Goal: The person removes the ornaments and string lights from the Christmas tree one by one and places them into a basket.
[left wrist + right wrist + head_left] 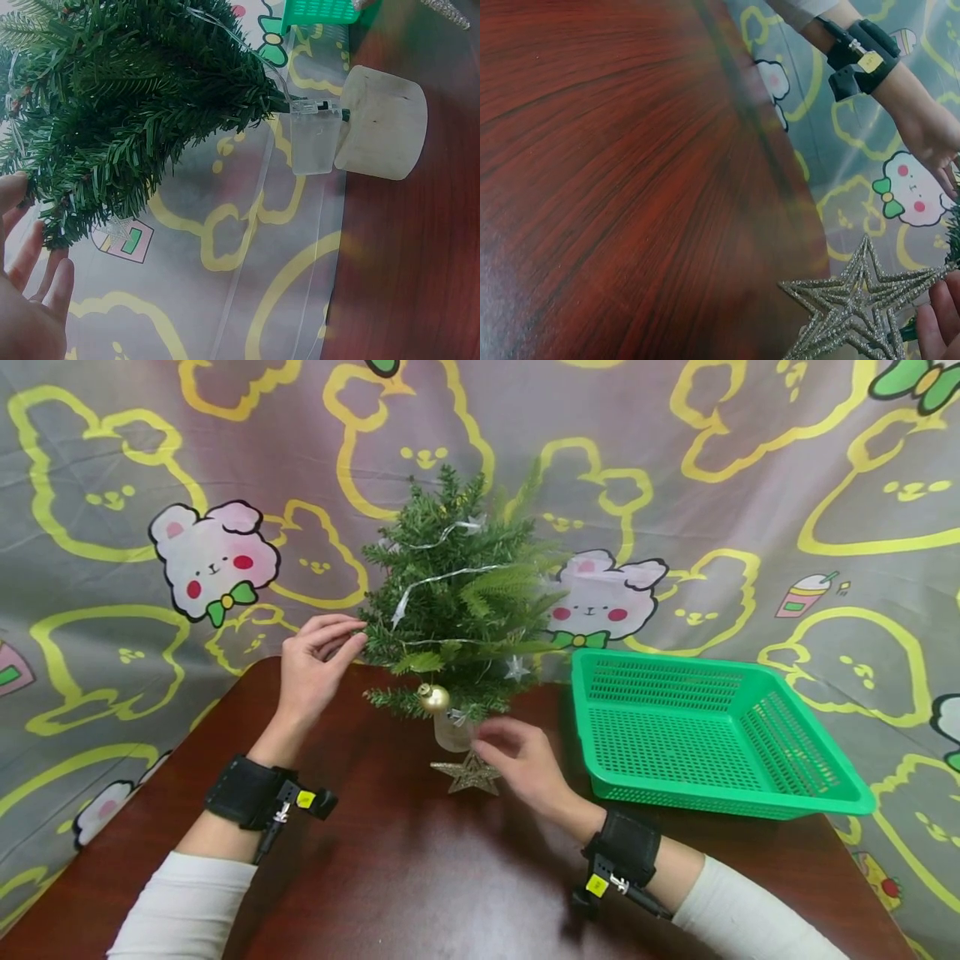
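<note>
A small artificial Christmas tree [450,602] stands on the table. Around it runs a thin wire with clear star lights [516,668], and a gold bauble [433,697] hangs low at the front. My left hand [315,664] is at the tree's left side, its relaxed fingers touching a branch tip. My right hand [525,764] pinches one point of a gold glitter star [851,304] and holds it in front of the tree's base. In the left wrist view, a clear plastic box [315,139] on the wire sits beside the whitish tree base [382,124].
On the right of the dark reddish-brown table [360,868] stands a green slotted plastic basket [712,797]. A grey curtain [525,410] with yellow cartoon outlines hangs close behind the tree and the table.
</note>
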`<state>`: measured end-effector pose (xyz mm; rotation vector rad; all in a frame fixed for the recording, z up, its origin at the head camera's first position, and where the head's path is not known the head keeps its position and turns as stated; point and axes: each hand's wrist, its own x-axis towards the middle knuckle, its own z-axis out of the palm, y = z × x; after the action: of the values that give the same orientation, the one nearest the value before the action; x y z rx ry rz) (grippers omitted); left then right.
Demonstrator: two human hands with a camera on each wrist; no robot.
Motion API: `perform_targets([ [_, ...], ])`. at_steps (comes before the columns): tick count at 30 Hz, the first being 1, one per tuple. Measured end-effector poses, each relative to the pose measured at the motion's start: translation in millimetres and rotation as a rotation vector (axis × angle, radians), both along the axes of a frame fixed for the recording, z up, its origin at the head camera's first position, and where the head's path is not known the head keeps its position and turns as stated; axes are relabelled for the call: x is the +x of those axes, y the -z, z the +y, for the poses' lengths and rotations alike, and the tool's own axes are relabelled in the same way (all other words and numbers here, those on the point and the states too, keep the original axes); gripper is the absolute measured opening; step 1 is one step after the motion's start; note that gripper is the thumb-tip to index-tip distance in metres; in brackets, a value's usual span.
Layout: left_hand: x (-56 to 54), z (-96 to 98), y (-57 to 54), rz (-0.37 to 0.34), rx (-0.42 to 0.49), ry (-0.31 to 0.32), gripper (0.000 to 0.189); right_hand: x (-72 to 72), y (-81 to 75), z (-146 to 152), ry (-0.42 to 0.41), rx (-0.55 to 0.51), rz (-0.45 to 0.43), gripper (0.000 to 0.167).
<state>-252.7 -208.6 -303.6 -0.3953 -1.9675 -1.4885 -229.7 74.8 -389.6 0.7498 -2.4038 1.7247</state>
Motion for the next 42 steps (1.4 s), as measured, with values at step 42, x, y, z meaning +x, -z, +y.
perform_targets([
  [42, -22.1, -14.4, 20.3, 0.008, 0.012, 0.003, 0.024, 3.1, -1.3, -11.4, 0.042, -0.219, -0.026, 0.011],
])
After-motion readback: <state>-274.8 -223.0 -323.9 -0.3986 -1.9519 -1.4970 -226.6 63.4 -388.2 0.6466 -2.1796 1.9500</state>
